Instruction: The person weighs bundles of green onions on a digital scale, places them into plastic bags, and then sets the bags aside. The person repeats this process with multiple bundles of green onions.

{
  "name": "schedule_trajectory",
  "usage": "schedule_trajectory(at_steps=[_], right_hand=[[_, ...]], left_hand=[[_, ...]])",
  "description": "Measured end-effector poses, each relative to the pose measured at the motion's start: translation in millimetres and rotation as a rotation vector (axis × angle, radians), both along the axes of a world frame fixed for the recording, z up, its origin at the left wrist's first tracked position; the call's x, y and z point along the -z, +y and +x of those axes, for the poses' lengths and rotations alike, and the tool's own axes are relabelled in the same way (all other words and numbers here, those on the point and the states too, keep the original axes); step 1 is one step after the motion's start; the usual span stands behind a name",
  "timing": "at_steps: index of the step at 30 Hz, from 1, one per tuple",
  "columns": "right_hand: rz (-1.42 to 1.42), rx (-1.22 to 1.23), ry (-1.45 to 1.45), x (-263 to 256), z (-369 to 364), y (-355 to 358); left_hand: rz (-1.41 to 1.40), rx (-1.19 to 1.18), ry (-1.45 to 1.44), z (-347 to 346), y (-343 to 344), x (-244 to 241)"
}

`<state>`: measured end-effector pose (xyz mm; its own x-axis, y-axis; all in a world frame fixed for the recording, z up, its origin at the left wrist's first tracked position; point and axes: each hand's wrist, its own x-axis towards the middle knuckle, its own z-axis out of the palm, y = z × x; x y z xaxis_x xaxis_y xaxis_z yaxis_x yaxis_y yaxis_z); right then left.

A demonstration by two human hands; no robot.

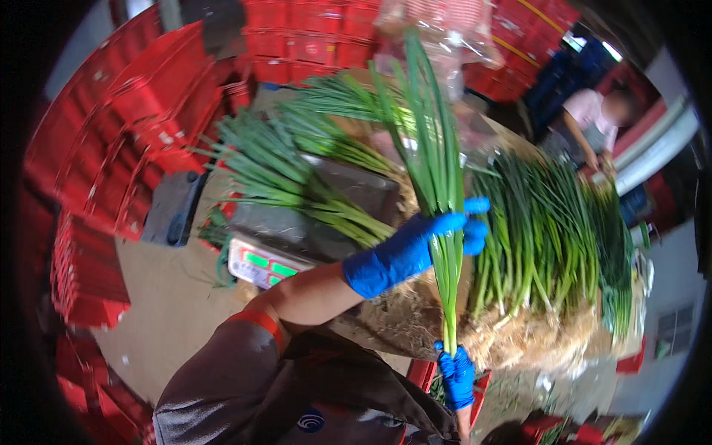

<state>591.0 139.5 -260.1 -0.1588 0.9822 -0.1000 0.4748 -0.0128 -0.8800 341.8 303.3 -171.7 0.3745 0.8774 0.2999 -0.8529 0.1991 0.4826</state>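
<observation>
A small bunch of green onions (436, 167) stands upright in front of me, its leaves pointing away. My left hand (409, 245), in a blue glove, wraps around the middle of the stalks. Lower down, my right hand (457, 375), gloved in blue too, grips their bottom ends; the roots are hidden in it. To the left is a digital scale (267, 264) with lit green displays. More green onions (311, 194) lie across its metal pan (272, 222). Right of my hands a wide row of green onions (539, 228) rests with its pale roots (528, 336) towards me.
Red plastic crates (167, 94) are stacked at the left, with more crates (311, 39) at the back. One person (439, 22) stands across the table behind clear plastic; another person (589, 122) works at the far right. A red crate (481, 389) sits below my right hand.
</observation>
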Motion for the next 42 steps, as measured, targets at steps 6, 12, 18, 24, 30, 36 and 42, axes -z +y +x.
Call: schedule_trajectory(at_steps=[6, 12, 18, 24, 30, 36, 42], right_hand=[[0.594, -0.501, -0.472, -60, -86, 121], [0.872, -0.652, -0.807, -47, -184, 204], [0.709, -0.567, -0.249, 3, -181, 215], [0.426, -0.348, 0.159, -50, -174, 213], [0.402, -0.296, 0.319, -101, -174, 216], [0.464, -0.294, 0.434, -108, -159, 227], [0.461, -0.346, 0.341, -97, -168, 219]], left_hand=[[-0.144, -0.612, 0.092, -186, -3, -16], [-0.717, -1.281, 0.216, -363, -66, 64], [-0.74, -1.676, 0.094, -413, -225, 176], [-0.811, -1.596, 0.119, -320, -312, 216], [-0.835, -1.616, 0.223, -288, -322, 211], [-0.821, -1.649, 0.271, -283, -312, 171], [-0.858, -1.61, 0.245, -264, -314, 177]])
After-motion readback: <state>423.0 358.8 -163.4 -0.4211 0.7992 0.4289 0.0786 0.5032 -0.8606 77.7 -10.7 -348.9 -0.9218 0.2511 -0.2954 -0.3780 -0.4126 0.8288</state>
